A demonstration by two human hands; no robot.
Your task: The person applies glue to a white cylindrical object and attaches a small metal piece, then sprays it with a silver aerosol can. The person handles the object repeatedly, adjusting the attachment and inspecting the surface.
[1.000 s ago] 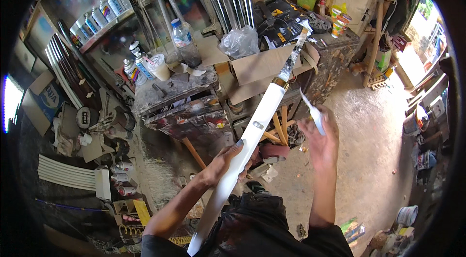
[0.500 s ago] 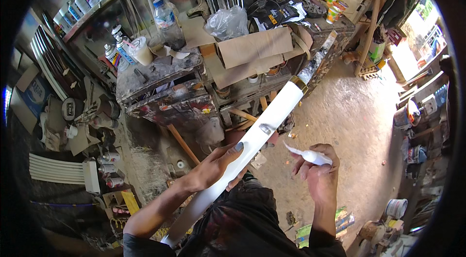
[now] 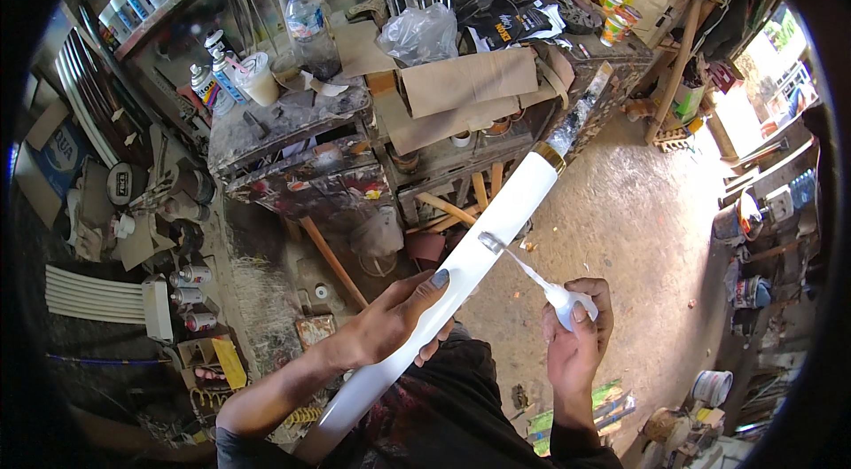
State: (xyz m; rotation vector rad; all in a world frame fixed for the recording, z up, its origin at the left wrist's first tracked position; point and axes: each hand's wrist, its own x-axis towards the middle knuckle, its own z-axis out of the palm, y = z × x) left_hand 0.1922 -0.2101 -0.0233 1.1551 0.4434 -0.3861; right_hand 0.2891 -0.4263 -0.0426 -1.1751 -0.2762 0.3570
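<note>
A long glossy white tube [image 3: 507,204] slants from the lower left up toward the upper right across the view. My left hand [image 3: 401,320] is wrapped round it at its lower middle, thumb on top. Near the far end sits a gold-coloured ring [image 3: 551,155], with a silvery, foil-like strip [image 3: 581,107] sticking out beyond it. A small grey metal piece [image 3: 490,243] lies on the tube's upper side. My right hand [image 3: 578,340] grips a small white squeeze bottle [image 3: 567,304]; its long thin nozzle points up and left, the tip close to the metal piece. Whether it touches cannot be made out.
Ahead stands a cluttered, paint-stained workbench [image 3: 292,134] with spray cans [image 3: 211,88], a plastic bottle [image 3: 307,26], a cup [image 3: 257,81] and cardboard [image 3: 474,83]. Paint cans [image 3: 712,387] line the right side. A wooden stick [image 3: 332,261] leans below the bench.
My right hand has turned the squeeze bottle and lowered slightly, so the nozzle now reaches toward the metal piece. My left hand still holds the tube, which has barely shifted.
</note>
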